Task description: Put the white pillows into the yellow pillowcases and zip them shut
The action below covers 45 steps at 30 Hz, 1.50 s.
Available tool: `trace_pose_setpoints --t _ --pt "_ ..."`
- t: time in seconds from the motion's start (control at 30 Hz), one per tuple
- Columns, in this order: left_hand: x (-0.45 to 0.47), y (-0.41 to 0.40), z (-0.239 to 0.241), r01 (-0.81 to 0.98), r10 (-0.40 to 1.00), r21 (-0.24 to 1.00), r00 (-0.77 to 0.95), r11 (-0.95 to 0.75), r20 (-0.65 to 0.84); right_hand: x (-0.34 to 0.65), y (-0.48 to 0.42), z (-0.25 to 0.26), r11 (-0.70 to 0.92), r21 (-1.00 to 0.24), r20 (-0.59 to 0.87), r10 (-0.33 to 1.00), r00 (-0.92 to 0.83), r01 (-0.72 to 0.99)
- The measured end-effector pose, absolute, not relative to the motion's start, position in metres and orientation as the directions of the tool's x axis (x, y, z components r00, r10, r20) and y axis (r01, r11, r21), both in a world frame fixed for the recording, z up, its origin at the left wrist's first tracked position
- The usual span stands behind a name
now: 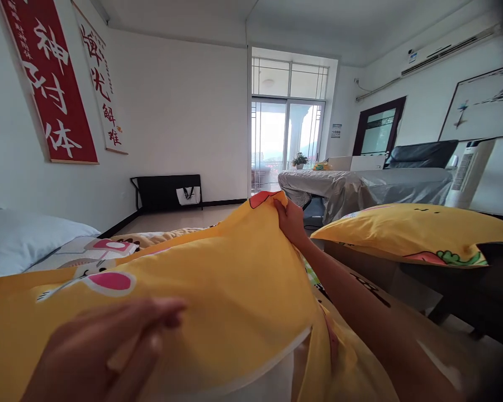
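Observation:
A yellow pillowcase with a pink-and-white printed patch spreads across the foreground. My right hand grips its raised far corner, fingers closed around the cloth. Toward me, at the pillowcase's pale-edged opening, something white shows inside; how far in it reaches is hidden. My left hand is in front of the cloth at the lower left, blurred, with thumb and forefinger loosely bent and a gap between them. Nothing is visible in it.
Another yellow pillow lies on a dark piece of furniture at the right. A white pillow is at the left. Farther back stand a plastic-covered table and a black folded item against the wall.

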<state>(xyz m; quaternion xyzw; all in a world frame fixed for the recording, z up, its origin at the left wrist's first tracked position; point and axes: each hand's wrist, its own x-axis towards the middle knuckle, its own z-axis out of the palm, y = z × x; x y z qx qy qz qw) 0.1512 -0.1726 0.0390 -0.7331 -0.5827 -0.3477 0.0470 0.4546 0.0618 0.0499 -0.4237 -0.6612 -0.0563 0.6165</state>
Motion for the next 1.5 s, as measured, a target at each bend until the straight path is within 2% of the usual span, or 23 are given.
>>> trace_pose_setpoints --t 0.03,0.1,0.17,0.23,0.3,0.37,0.47,0.6,0.77,0.83,0.9,1.03,1.1,1.23,1.37,1.5 --pt "0.146 -0.157 0.054 0.914 0.787 0.325 -0.012 -0.241 0.616 0.451 0.058 0.054 0.647 -0.435 0.863 0.499 0.084 0.626" --pt "0.141 -0.122 0.078 0.935 0.818 0.315 -0.049 -0.165 0.572 0.445 0.053 0.063 0.686 -0.405 0.858 0.514 -0.008 0.605" --pt "0.146 -0.09 0.092 0.883 0.932 0.412 0.068 -0.223 0.357 0.441 0.048 0.076 0.708 -0.395 0.858 0.512 -0.04 0.585" --pt "0.157 -0.068 0.099 0.77 0.955 0.567 0.259 -0.294 0.144 0.442 0.046 0.088 0.706 -0.437 0.85 0.526 0.001 0.557" --pt "0.17 -0.057 0.102 0.668 0.917 0.675 0.397 -0.313 0.032 0.447 0.047 0.097 0.682 -0.525 0.81 0.584 0.054 0.509" --pt "0.18 -0.054 0.103 0.656 0.904 0.689 0.427 -0.309 -0.001 0.453 0.049 0.1 0.631 -0.638 0.736 0.669 0.106 0.442" --pt "0.192 -0.051 0.097 0.728 0.917 0.596 0.398 -0.338 0.034 0.456 0.05 0.099 0.574 -0.714 0.676 0.714 0.183 0.401" --pt "0.202 -0.053 0.092 0.822 0.909 0.388 0.374 -0.417 0.186 0.448 0.046 0.093 0.617 -0.631 0.769 0.577 0.274 0.471" --pt "0.192 -0.066 0.136 0.94 0.894 0.213 0.158 -0.266 0.419 0.448 0.039 0.107 0.703 -0.527 0.838 0.522 0.156 0.478" --pt "0.189 -0.068 0.156 0.964 0.859 0.159 0.109 -0.215 0.5 0.451 0.035 0.119 0.747 -0.513 0.856 0.48 0.191 0.422" --pt "0.19 -0.068 0.166 0.97 0.843 0.11 0.131 -0.219 0.523 0.45 0.03 0.132 0.772 -0.507 0.861 0.434 0.263 0.384" --pt "0.193 -0.064 0.151 0.958 0.862 0.059 0.225 -0.281 0.455 0.45 0.025 0.139 0.762 -0.493 0.87 0.429 0.243 0.419" --pt "0.192 -0.062 0.136 0.944 0.858 0.059 0.268 -0.325 0.439 0.454 0.029 0.133 0.752 -0.522 0.852 0.438 0.287 0.402" --pt "0.193 -0.059 0.117 0.881 0.833 0.117 0.38 -0.458 0.401 0.464 0.043 0.114 0.724 -0.648 0.761 0.602 0.241 0.237" --pt "0.211 -0.06 0.119 0.839 0.845 0.183 0.456 -0.513 0.278 0.463 0.045 0.109 0.688 -0.723 0.685 0.704 0.188 0.057" --pt "0.236 -0.057 0.131 0.877 0.876 0.051 0.471 -0.477 0.105 0.456 0.034 0.115 0.667 -0.744 0.66 0.743 0.113 -0.034"
